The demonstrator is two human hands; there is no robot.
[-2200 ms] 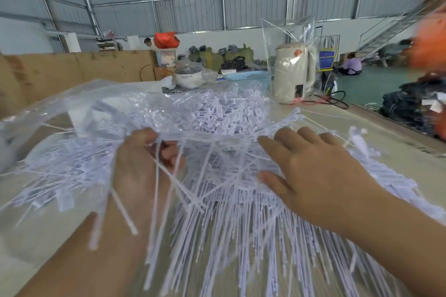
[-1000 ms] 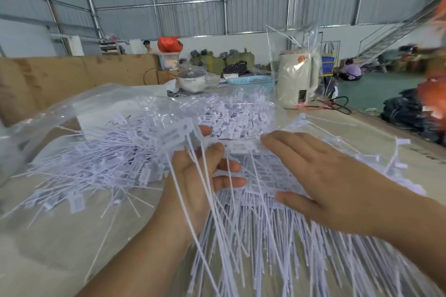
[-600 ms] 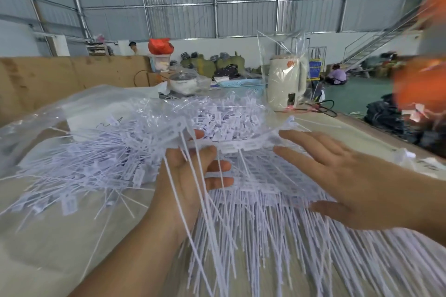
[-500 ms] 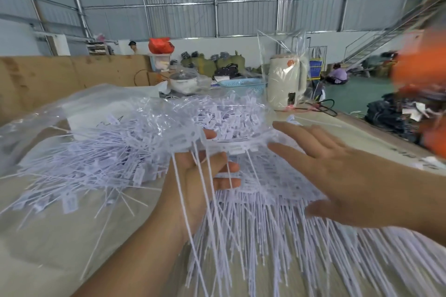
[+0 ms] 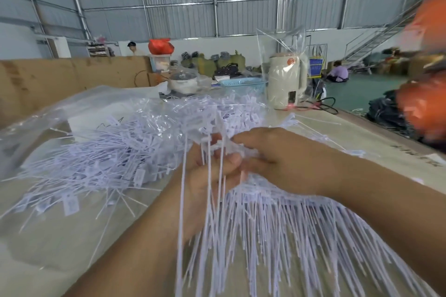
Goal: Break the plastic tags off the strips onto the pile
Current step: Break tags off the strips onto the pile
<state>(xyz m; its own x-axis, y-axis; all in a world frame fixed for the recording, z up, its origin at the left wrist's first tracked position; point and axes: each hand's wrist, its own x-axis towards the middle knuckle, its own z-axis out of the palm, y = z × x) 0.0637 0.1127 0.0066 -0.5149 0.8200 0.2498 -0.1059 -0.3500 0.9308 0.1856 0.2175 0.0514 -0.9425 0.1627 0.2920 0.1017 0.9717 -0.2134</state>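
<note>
A loose pile of white plastic tags [image 5: 115,152] lies on a clear plastic sheet [image 5: 36,128] on the table, left of centre. A thick bundle of white tag strips [image 5: 277,229] fans toward me at centre and right. My left hand [image 5: 210,173] grips the top of a few strips, whose long tails hang down over my wrist. My right hand [image 5: 284,161] comes in from the right with curled fingers and grips the same strip heads, touching my left hand. The fingertips and the strip heads are blurred.
A cream electric kettle in a clear bag [image 5: 287,82] stands at the table's far right with a black cord [image 5: 323,106]. Behind the pile are a pot [image 5: 183,82] and a blue basket [image 5: 241,83]. Cardboard wall [image 5: 60,75] on the left. Table edge [image 5: 386,132] runs along the right.
My right hand, which lay flat and open over the strips, has moved left and curled onto the strip heads held by my left hand. The camera has tipped slightly.
</note>
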